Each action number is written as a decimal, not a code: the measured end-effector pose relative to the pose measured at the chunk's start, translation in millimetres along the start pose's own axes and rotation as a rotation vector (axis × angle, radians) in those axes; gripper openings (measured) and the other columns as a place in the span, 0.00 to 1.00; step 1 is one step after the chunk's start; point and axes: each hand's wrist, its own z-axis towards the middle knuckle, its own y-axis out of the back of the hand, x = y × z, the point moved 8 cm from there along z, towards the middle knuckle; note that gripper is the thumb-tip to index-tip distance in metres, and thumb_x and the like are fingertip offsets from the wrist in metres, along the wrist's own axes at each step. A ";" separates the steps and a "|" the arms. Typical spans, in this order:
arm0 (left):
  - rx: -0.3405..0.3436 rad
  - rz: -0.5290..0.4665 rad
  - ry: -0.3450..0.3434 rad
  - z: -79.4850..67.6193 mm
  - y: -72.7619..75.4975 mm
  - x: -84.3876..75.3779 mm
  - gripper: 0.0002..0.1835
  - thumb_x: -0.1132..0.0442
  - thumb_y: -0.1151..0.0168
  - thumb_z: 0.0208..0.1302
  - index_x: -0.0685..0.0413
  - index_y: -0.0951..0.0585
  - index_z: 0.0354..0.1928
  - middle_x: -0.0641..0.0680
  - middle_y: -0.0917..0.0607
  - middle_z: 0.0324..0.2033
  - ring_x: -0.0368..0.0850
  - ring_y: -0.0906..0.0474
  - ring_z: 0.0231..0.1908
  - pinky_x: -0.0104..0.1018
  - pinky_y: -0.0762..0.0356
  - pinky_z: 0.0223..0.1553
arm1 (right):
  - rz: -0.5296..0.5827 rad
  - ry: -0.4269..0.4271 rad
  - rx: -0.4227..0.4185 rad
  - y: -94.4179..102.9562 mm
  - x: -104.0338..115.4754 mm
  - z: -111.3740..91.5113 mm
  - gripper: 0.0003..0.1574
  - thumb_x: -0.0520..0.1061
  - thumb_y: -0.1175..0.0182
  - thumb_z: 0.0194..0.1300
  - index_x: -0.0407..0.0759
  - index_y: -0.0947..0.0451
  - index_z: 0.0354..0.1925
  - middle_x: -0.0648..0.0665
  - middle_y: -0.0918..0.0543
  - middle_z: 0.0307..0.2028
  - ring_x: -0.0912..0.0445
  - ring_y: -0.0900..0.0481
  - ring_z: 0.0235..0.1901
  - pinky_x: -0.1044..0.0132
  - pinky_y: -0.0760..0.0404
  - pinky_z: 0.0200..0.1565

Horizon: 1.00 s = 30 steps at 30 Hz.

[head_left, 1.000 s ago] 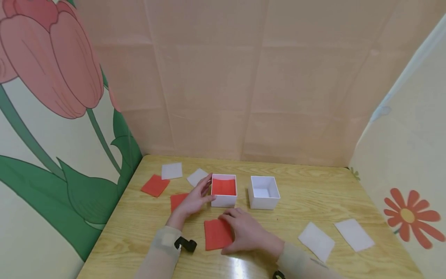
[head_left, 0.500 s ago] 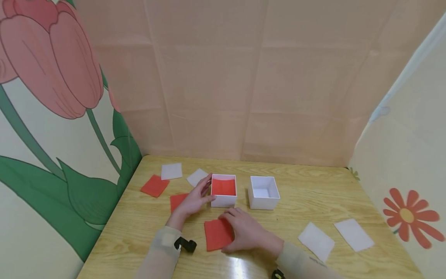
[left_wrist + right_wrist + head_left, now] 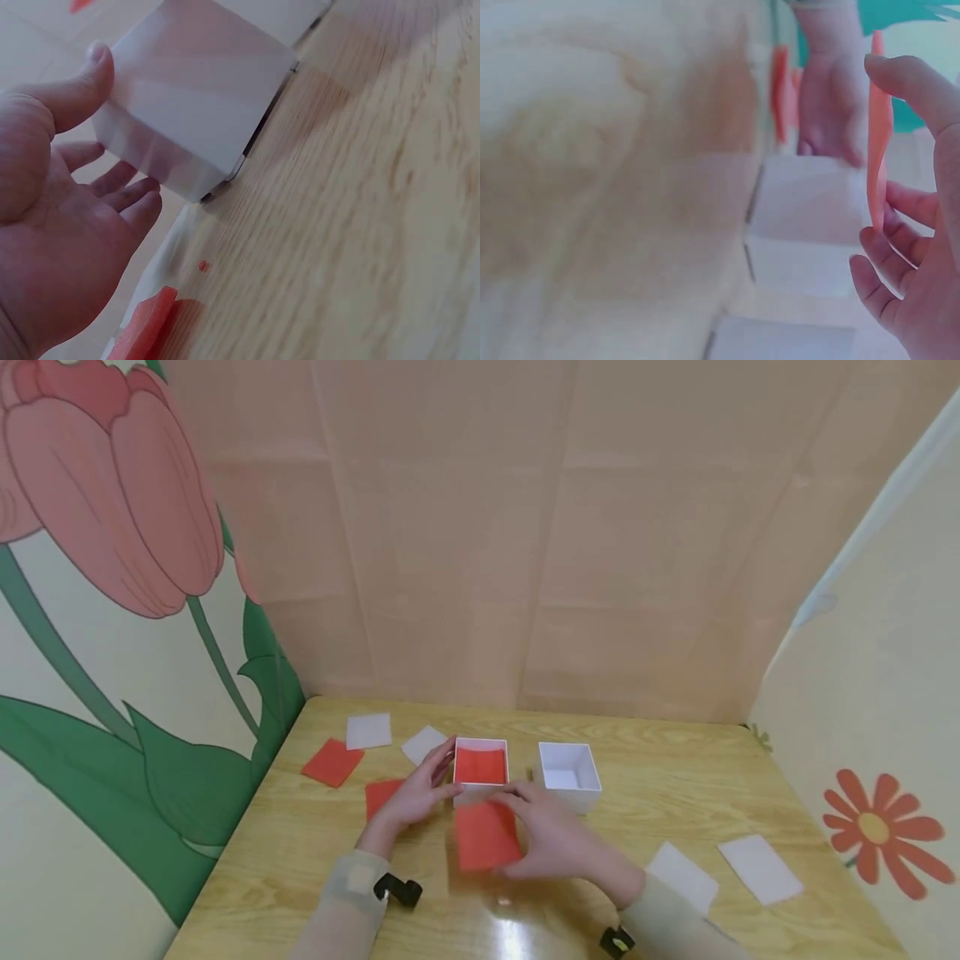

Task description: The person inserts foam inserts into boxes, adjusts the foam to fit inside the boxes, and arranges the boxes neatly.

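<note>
Hands (image 3: 412, 799) (image 3: 562, 837) at box (image 3: 195, 71), red square (image 3: 486, 837) pinched, edge-on only from right wrist

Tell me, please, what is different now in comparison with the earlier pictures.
The right hand, pinching the red square, has raised it off the table and carried it forward, slightly rightward, toward the left box. Nothing was let go. The left hand stays at that box; the right box and other squares have not moved.

left box (image 3: 472, 793), right box (image 3: 577, 799) on table (image 3: 675, 777); inner square (image 3: 481, 766) in left box, held square (image 3: 486, 837) before it.
</note>
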 end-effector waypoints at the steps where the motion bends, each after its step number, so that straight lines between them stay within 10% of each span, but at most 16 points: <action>1: 0.000 0.006 0.005 -0.5 -0.2 1.0 0.49 0.61 0.29 0.73 0.37 0.47 0.87 0.51 0.46 0.84 0.54 0.47 0.82 0.48 0.45 0.79 | -0.006 0.003 -0.013 3.9 -1.1 0.1 0.64 0.71 0.16 0.44 0.47 0.25 0.73 0.50 0.24 0.65 0.52 0.25 0.62 0.51 0.16 0.58; 30: 0.002 -0.026 0.012 -2.8 -0.4 -0.2 0.49 0.59 0.29 0.73 0.41 0.47 0.87 0.53 0.46 0.84 0.56 0.48 0.82 0.47 0.44 0.78 | 0.045 -0.151 -0.075 45.5 -42.3 39.6 0.60 0.67 0.18 0.50 0.48 0.26 0.75 0.48 0.24 0.65 0.49 0.26 0.61 0.47 0.15 0.55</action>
